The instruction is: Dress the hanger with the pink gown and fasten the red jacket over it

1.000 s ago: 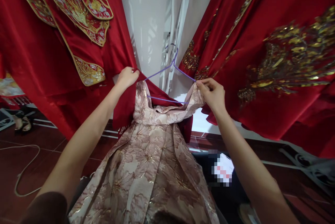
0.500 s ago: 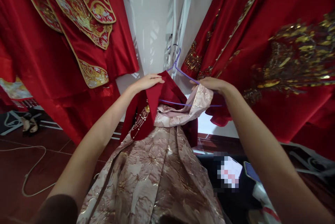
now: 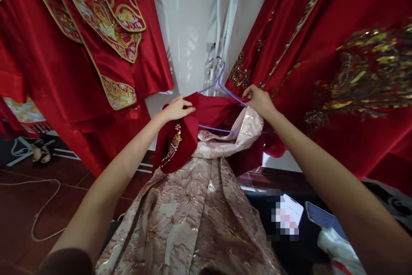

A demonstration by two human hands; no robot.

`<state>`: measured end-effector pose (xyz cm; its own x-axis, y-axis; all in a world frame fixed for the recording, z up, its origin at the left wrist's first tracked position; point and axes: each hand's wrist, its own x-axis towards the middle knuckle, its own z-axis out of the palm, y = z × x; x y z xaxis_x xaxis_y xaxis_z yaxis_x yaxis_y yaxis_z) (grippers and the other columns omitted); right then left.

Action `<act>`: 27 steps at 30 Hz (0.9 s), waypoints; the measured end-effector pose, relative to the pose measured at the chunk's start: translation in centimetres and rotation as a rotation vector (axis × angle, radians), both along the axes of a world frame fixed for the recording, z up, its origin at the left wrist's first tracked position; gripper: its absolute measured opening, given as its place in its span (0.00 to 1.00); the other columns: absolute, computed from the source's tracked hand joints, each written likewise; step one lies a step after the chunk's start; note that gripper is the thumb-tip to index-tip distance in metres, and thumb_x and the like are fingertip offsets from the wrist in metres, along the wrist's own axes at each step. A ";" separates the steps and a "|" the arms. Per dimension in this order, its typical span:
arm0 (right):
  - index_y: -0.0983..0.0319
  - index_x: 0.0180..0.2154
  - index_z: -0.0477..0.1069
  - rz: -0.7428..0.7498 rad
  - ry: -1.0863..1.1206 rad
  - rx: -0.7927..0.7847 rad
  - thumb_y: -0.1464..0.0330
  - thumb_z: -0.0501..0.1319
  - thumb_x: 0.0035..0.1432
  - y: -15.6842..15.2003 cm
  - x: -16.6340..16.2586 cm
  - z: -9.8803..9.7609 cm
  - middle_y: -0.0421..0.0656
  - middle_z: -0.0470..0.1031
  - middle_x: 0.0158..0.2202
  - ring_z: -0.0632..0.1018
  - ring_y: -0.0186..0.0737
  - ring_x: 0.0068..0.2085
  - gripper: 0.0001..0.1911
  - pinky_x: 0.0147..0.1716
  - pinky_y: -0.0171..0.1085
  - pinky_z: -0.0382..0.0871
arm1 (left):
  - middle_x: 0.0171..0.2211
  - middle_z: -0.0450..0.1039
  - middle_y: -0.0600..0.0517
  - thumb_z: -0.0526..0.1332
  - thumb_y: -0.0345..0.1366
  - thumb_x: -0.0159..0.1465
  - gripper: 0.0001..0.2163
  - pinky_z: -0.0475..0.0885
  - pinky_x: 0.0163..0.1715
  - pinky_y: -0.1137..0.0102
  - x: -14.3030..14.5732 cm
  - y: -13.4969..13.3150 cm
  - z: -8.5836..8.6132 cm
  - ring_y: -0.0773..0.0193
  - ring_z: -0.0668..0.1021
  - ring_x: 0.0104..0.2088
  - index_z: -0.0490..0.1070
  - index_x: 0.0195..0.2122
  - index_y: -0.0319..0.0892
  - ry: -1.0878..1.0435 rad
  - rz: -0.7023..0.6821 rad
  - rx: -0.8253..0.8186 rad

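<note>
A dark red jacket (image 3: 179,153) with a beaded tassel brooch (image 3: 175,143) on its front lies over a purple hanger (image 3: 210,88). My left hand (image 3: 177,108) is closed on the jacket's left shoulder, thumb and fingers pinching the cloth. At the hanger's right arm, my right hand (image 3: 260,100) pinches the jacket's upper edge between thumb and fingers. Below hangs a pink and gold brocade dress (image 3: 180,210). Its right shoulder sits on the hanger beneath my right hand, and its neckline droops across the middle. Cloth hides part of the hanger.
Red embroidered gowns hang at the left (image 3: 122,69) and right (image 3: 322,64), close to my arms. White rack poles (image 3: 225,17) stand behind the hanger. At lower right, a phone (image 3: 325,219) lies by a crumpled white item (image 3: 337,245). A cable (image 3: 48,206) crosses the floor.
My right hand has risen slightly and drawn the red jacket's edge rightward, spreading it along the hanger's top. My left hand has shifted slightly left and down, still gripping the jacket.
</note>
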<state>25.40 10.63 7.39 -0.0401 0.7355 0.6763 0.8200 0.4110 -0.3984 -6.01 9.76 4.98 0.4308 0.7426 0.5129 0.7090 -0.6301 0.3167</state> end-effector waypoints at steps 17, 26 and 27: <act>0.60 0.34 0.67 -0.131 -0.101 -0.131 0.56 0.60 0.55 -8.4 3.2 -0.2 0.45 0.75 0.31 0.75 0.41 0.32 0.14 0.33 0.36 0.62 | 0.39 0.61 0.43 0.54 0.46 0.61 0.16 0.63 0.46 0.59 2.1 -2.4 -0.5 0.50 0.69 0.45 0.70 0.41 0.39 0.300 0.201 0.050; 0.59 0.35 0.62 0.186 0.317 0.027 0.55 0.56 0.57 -9.4 -9.7 -5.5 0.41 0.71 0.32 0.71 0.35 0.27 0.14 0.27 0.33 0.62 | 0.42 0.62 0.41 0.53 0.41 0.61 0.13 0.63 0.48 0.55 2.2 -2.3 -0.8 0.46 0.68 0.48 0.69 0.40 0.39 0.309 0.306 0.050; 0.59 0.36 0.60 0.218 0.341 0.020 0.56 0.56 0.57 -9.7 -10.4 -6.2 0.41 0.71 0.33 0.71 0.33 0.26 0.13 0.26 0.32 0.62 | 0.42 0.62 0.42 0.54 0.41 0.61 0.13 0.63 0.48 0.55 2.1 -2.4 -0.8 0.46 0.68 0.49 0.68 0.41 0.39 0.293 0.301 0.057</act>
<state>15.05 0.89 1.16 0.0357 0.7215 0.6915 0.5348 0.5708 -0.6231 -3.94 7.36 4.20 0.3330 0.8317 0.4443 0.9189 -0.3919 0.0448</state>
